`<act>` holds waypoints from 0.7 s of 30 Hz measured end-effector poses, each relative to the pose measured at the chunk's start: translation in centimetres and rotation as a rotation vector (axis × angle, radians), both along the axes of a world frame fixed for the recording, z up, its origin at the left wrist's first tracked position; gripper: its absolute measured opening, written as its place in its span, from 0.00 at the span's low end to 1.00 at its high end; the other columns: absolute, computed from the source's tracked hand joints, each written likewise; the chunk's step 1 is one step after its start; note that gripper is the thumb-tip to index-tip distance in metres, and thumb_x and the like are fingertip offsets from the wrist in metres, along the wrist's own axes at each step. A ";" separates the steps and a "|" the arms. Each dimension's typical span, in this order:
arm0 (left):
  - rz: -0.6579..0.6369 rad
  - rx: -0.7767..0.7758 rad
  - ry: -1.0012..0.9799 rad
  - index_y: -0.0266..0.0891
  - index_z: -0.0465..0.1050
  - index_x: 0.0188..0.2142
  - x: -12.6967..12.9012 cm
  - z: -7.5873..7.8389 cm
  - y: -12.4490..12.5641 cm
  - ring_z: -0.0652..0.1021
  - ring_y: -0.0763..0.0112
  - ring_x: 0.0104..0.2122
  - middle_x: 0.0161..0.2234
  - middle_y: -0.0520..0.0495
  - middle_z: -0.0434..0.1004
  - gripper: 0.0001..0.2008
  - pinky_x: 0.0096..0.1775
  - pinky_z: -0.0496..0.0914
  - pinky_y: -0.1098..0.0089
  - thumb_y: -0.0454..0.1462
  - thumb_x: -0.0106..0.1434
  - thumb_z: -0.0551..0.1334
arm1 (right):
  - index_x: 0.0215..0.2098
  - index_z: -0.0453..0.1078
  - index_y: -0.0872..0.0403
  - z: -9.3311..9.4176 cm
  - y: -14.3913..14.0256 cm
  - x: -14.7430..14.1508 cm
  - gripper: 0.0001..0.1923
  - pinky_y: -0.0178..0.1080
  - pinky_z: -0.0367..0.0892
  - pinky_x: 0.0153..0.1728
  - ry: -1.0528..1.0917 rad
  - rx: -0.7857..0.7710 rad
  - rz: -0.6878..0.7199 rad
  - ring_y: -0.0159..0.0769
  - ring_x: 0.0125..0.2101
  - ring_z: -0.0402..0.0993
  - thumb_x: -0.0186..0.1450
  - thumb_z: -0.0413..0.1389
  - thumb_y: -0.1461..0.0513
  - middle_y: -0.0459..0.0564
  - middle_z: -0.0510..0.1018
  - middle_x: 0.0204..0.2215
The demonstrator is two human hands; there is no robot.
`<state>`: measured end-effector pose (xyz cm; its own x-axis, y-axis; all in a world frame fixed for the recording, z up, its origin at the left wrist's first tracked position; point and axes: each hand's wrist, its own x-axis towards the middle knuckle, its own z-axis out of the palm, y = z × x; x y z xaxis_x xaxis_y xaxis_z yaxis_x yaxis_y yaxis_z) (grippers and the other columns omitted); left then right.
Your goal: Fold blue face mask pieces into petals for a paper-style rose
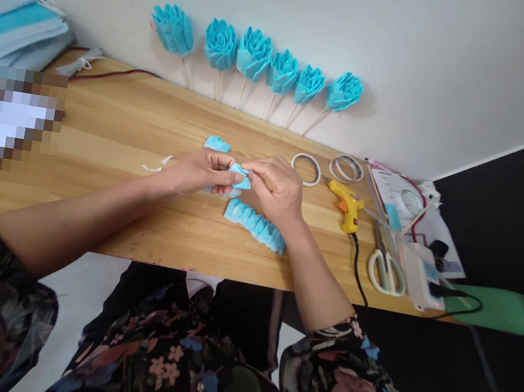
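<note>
Between my two hands, just over the wooden table, is a small folded piece of blue fabric (241, 181). My left hand (203, 172) pinches it from the left, thumb on top. The fingertips of my right hand (276, 184) grip its upper right edge. Another blue piece (218, 143) lies flat behind my left hand, and more blue material is partly hidden beneath the fingers. In front of my right hand lies a row of overlapping folded blue pieces (256, 223).
Several blue fabric roses (255, 54) on thin sticks lean against the wall. To the right are tape rolls (306, 170), a yellow glue gun (347, 206) with a black cord, scissors (386, 272) and a white power strip (416, 273). Stacked blue fabric (17, 28) sits at far left.
</note>
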<state>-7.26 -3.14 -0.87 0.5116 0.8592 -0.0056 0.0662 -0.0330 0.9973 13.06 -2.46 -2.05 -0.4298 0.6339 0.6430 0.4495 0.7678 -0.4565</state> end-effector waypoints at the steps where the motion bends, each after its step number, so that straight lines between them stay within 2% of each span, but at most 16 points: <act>1: 0.007 -0.009 -0.007 0.37 0.71 0.26 0.0 0.0 0.0 0.70 0.79 0.21 0.21 0.53 0.72 0.12 0.25 0.65 0.77 0.42 0.58 0.70 | 0.40 0.78 0.46 -0.1 0.1 0.0 0.09 0.44 0.69 0.43 -0.010 0.022 -0.001 0.37 0.39 0.78 0.71 0.55 0.61 0.46 0.84 0.36; 7: 0.008 -0.032 -0.048 0.37 0.70 0.27 0.1 -0.1 -0.1 0.70 0.80 0.20 0.21 0.53 0.72 0.13 0.24 0.64 0.78 0.42 0.59 0.69 | 0.42 0.79 0.47 -0.3 0.2 0.1 0.11 0.42 0.70 0.42 0.000 0.144 0.018 0.34 0.38 0.79 0.72 0.54 0.64 0.46 0.84 0.37; 15: -0.003 -0.025 -0.050 0.37 0.71 0.26 0.1 0.2 -0.4 0.69 0.80 0.20 0.21 0.52 0.73 0.14 0.24 0.64 0.78 0.43 0.62 0.66 | 0.41 0.80 0.46 -0.4 0.2 0.3 0.13 0.43 0.70 0.43 -0.043 0.132 -0.024 0.35 0.39 0.77 0.72 0.52 0.64 0.46 0.83 0.37; 18: 0.034 -0.017 -0.064 0.37 0.70 0.25 0.1 0.1 -0.3 0.70 0.80 0.20 0.21 0.52 0.73 0.12 0.25 0.65 0.77 0.41 0.61 0.66 | 0.43 0.80 0.45 -0.3 0.0 0.2 0.14 0.44 0.70 0.45 -0.017 0.085 -0.002 0.36 0.41 0.78 0.73 0.51 0.63 0.47 0.84 0.39; 21: 0.079 0.010 -0.076 0.37 0.70 0.24 0.0 -0.4 -0.1 0.70 0.80 0.20 0.21 0.53 0.72 0.12 0.26 0.66 0.77 0.41 0.60 0.66 | 0.48 0.78 0.44 0.0 -0.4 -0.1 0.15 0.46 0.70 0.50 0.048 -0.073 0.015 0.37 0.44 0.77 0.73 0.49 0.62 0.48 0.83 0.43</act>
